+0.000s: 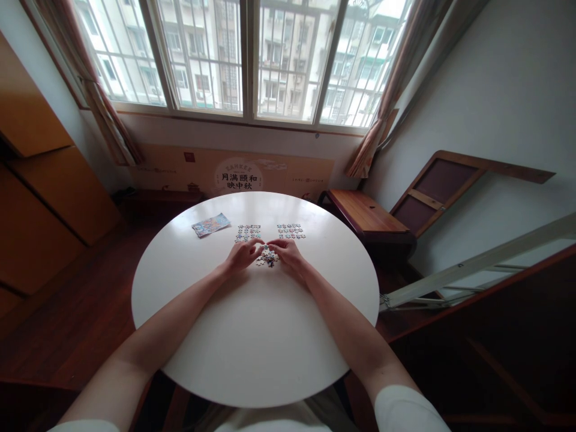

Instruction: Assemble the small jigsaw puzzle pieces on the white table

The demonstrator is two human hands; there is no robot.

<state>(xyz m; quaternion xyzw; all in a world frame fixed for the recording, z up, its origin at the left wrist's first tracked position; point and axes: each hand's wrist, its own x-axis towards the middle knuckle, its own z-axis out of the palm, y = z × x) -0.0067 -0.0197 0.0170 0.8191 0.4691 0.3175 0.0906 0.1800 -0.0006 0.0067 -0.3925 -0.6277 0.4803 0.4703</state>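
Note:
Over the middle of the white round table, my left hand and my right hand meet with their fingertips almost touching. A small jigsaw piece is pinched between the fingertips of both hands. Just below it lies a loose pile of jigsaw pieces, partly hidden by my fingers. Beyond my left hand, several jigsaw pieces are set out in rows. A second block of jigsaw pieces is laid in rows beyond my right hand.
A colourful printed picture sheet lies on the far left of the white table. To the right stand a wooden bench and a folded wooden frame against the wall. A printed cardboard panel is below the barred window.

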